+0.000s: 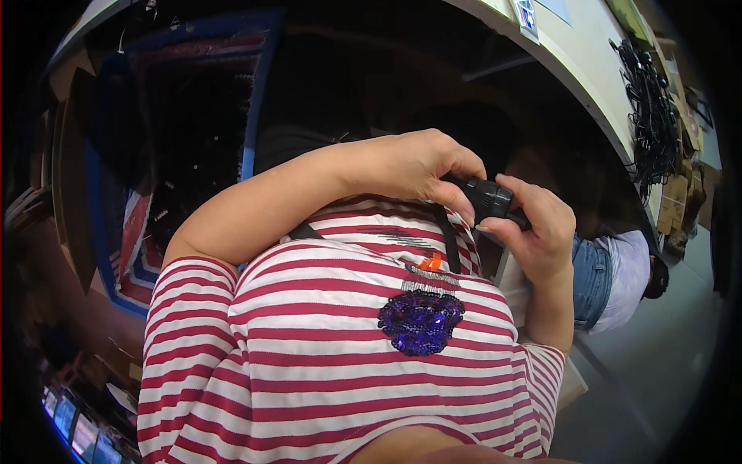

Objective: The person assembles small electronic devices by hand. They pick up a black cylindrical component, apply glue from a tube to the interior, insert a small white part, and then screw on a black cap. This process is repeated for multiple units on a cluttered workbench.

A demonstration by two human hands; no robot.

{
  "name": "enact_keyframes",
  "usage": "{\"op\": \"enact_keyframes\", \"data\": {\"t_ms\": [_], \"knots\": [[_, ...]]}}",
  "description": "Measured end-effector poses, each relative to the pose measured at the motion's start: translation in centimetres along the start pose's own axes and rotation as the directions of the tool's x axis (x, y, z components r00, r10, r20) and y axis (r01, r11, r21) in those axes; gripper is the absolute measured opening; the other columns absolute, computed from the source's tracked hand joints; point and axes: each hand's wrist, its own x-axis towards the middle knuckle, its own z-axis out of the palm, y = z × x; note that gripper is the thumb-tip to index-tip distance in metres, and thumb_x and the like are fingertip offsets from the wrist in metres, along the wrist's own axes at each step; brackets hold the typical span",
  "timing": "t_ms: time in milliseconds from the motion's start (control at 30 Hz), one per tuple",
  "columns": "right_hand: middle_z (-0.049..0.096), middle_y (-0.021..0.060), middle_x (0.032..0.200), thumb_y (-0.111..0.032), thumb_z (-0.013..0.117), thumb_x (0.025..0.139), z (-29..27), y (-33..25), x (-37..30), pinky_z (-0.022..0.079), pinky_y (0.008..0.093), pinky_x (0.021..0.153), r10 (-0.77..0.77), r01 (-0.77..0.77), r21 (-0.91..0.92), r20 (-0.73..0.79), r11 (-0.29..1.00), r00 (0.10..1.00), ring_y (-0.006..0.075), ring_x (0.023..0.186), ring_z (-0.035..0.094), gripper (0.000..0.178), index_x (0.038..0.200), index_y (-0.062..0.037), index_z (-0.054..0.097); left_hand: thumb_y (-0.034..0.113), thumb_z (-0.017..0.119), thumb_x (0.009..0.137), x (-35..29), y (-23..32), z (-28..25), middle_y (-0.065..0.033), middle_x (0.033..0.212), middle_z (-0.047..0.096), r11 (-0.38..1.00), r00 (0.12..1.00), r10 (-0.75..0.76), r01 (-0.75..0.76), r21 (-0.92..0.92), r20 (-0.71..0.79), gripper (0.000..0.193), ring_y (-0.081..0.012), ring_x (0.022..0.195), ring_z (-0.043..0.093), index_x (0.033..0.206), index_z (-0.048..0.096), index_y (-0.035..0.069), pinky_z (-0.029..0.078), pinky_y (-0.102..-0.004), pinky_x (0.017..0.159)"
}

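Observation:
A short black cylindrical piece with a ribbed surface (488, 199) is held between both hands in front of my striped shirt. My left hand (433, 166) reaches across from the left and grips its left end between thumb and curled fingers. At its other end, my right hand (541, 224) pinches it with thumb and forefinger. The fingers cover both ends, so its exact kind cannot be made out.
A blue-rimmed bin (259, 100) with dark contents stands on the left. A pale table (572, 69) curves along the upper right, with a bundle of black cables (648, 108) on it. Another person in jeans (593, 282) is at the right, near cardboard boxes (674, 203).

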Motion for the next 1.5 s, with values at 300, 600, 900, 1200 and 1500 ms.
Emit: {"op": "enact_keyframes", "data": {"t_ms": [300, 600, 900, 1200, 1500], "knots": [[0.058, 0.0063, 0.063, -0.035, 0.076, 0.061, 0.1, -1.9, 0.8, 0.043, 0.0258, 0.048, 0.157, -0.157, -0.040, -0.003, 0.987, 0.988, 0.0190, 0.051, 0.055, 0.044, 0.088, -0.0029, 0.063, 0.026, 0.070, 0.073, -1.1, 0.5, 0.2, -0.0119, 0.076, 0.064, 0.988, 0.996, 0.034, -0.020, 0.155, -0.088, 0.034, -0.0220, 0.069, 0.062, 0.094, 0.062, 0.001, 0.048, -0.0292, 0.064], [0.063, 0.0075, 0.082, -0.025, 0.072, 0.067, 0.8, -1.4, 2.4, 0.045, 0.0285, 0.056, -0.055, 0.057, 0.046, -0.035, 0.997, 0.998, 0.0199, 0.065, 0.060, 0.044, 0.105, -0.0062, 0.060, 0.025, 0.071, 0.072, -1.1, -0.1, -0.8, -0.0110, 0.075, 0.064, 1.000, 0.995, 0.012, -0.014, -0.014, -0.099, 0.031, -0.0207, 0.068, 0.060, 0.090, 0.064, 0.001, 0.047, -0.0281, 0.063], [0.062, 0.0087, 0.074, -0.032, 0.071, 0.069, 0.8, -1.0, 2.6, 0.045, 0.0282, 0.055, 0.030, -0.031, -0.015, -0.078, 0.999, 0.996, 0.0204, 0.060, 0.059, 0.048, 0.105, -0.0026, 0.059, 0.029, 0.072, 0.071, 0.0, -0.6, -1.5, -0.0108, 0.075, 0.064, 0.992, 0.991, -0.105, 0.097, -0.084, -0.088, 0.036, -0.0208, 0.069, 0.061, 0.092, 0.065, 0.002, 0.047, -0.0285, 0.065], [0.061, 0.0065, 0.070, -0.043, 0.069, 0.066, 1.2, -0.2, 2.5, 0.045, 0.0281, 0.052, 0.136, -0.139, -0.029, -0.084, 0.990, 0.987, 0.0204, 0.052, 0.058, 0.051, 0.095, -0.0026, 0.060, 0.027, 0.073, 0.070, 0.5, -0.8, -1.9, -0.0111, 0.076, 0.065, 0.981, 0.982, -0.180, 0.175, -0.077, -0.052, 0.036, -0.0214, 0.069, 0.062, 0.093, 0.064, 0.001, 0.048, -0.0270, 0.066], [0.055, 0.0025, 0.056, -0.042, 0.069, 0.068, 2.3, 1.6, 1.7, 0.042, 0.0275, 0.047, 0.124, -0.106, 0.086, -0.239, 0.991, 0.963, 0.0183, 0.046, 0.054, 0.040, 0.079, -0.0054, 0.058, 0.025, 0.075, 0.068, 1.7, -0.7, -1.8, -0.0106, 0.079, 0.065, 0.980, 0.984, -0.176, 0.178, 0.093, -0.034, 0.037, -0.0220, 0.073, 0.063, 0.095, 0.063, 0.002, 0.049, -0.0283, 0.066]]}}
